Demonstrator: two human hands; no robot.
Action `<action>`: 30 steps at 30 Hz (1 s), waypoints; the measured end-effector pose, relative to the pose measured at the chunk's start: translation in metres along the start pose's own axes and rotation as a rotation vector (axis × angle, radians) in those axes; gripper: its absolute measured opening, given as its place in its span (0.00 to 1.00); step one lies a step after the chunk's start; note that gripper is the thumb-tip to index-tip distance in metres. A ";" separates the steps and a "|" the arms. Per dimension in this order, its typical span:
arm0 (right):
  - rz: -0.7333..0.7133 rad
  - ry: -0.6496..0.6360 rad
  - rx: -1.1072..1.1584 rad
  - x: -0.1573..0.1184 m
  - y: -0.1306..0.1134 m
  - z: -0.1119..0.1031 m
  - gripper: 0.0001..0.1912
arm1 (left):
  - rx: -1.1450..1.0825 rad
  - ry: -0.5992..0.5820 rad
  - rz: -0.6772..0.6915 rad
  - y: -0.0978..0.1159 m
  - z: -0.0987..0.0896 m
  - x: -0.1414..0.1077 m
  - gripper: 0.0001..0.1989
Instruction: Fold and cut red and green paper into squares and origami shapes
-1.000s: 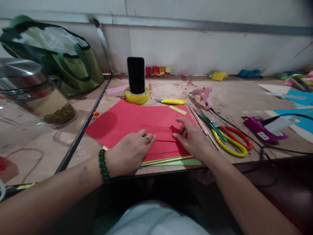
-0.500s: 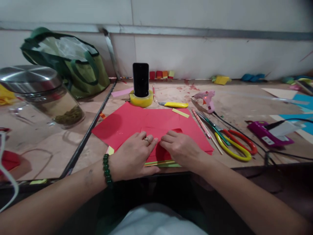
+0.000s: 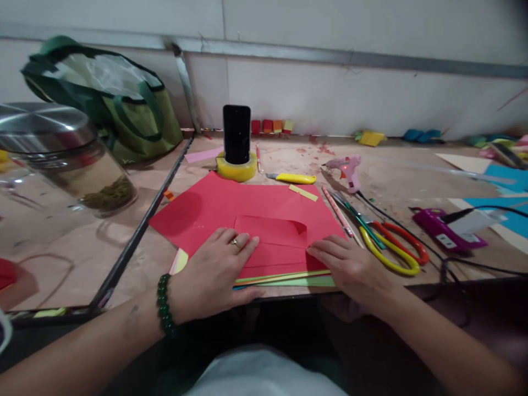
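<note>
A small red sheet of paper (image 3: 274,230), folded over with a curled upper right corner, lies on larger red sheets (image 3: 193,206). My left hand (image 3: 212,269), wearing a ring and a green bead bracelet (image 3: 165,305), rests flat over the folded sheet's left end, fingers stretched out and thumb toward the table edge. Fingertips of my right hand (image 3: 350,264) press down at its right end, close together and extended; that thumb is hidden. Beneath the red paper, edges of green and yellow sheets (image 3: 305,279) show.
Behind the paper a phone (image 3: 236,135) stands in a tape roll (image 3: 237,169), near a yellow cutter (image 3: 295,179). To the right are a pink glue gun (image 3: 348,170), scissors (image 3: 391,250) and a purple power strip (image 3: 447,231). At left stand a glass jar (image 3: 103,176) and green bag (image 3: 140,121).
My right hand has slid rightward along the folded red paper to its right end, uncovering its middle. My left hand has shifted slightly left and toward me.
</note>
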State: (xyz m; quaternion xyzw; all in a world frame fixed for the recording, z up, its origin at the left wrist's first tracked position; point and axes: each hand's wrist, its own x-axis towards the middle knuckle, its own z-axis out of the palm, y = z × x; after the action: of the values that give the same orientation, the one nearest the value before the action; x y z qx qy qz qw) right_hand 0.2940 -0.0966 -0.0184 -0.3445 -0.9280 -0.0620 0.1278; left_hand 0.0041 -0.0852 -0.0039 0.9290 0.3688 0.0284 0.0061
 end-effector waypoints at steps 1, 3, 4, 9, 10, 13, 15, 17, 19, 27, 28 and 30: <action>0.010 0.022 0.003 -0.003 0.001 0.001 0.16 | -0.002 -0.002 -0.018 0.000 0.001 -0.002 0.39; 0.037 0.040 0.013 -0.005 0.001 0.002 0.16 | 0.004 0.009 -0.063 0.002 0.003 -0.007 0.38; 0.051 0.037 0.026 -0.006 0.001 0.001 0.17 | 0.008 0.021 -0.083 0.003 0.005 -0.009 0.39; 0.114 0.053 0.071 0.013 -0.011 -0.012 0.16 | -0.003 0.053 -0.124 0.008 0.013 -0.015 0.40; 0.105 0.076 0.067 0.022 -0.017 -0.013 0.16 | -0.009 0.054 -0.129 0.009 0.013 -0.014 0.40; 0.023 0.033 0.108 0.053 -0.035 -0.006 0.14 | -0.007 0.071 -0.146 0.012 0.012 -0.012 0.40; 0.001 -0.059 0.154 0.070 -0.043 0.002 0.25 | 0.006 0.087 -0.154 0.014 0.010 -0.012 0.40; 0.017 -0.124 0.153 0.077 -0.045 0.009 0.26 | 0.023 0.103 -0.162 0.016 0.010 -0.013 0.39; 0.050 -0.148 0.104 0.073 -0.042 0.011 0.14 | 0.041 0.118 -0.170 0.018 0.012 -0.014 0.39; 0.197 -0.119 0.095 0.023 -0.030 0.004 0.13 | 0.129 0.204 -0.157 0.021 0.029 -0.018 0.39; 0.216 -0.106 0.099 0.020 -0.030 0.004 0.13 | 0.143 0.217 -0.158 0.021 0.031 -0.018 0.39; 0.246 -0.074 0.101 0.014 -0.029 0.006 0.15 | 0.170 0.238 -0.151 0.023 0.032 -0.020 0.38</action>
State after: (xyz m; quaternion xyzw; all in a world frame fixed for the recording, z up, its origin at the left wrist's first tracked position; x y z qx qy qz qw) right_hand 0.2631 -0.1085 -0.0213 -0.4508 -0.8848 0.0135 0.1173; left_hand 0.0075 -0.1155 -0.0365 0.8859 0.4367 0.1064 -0.1142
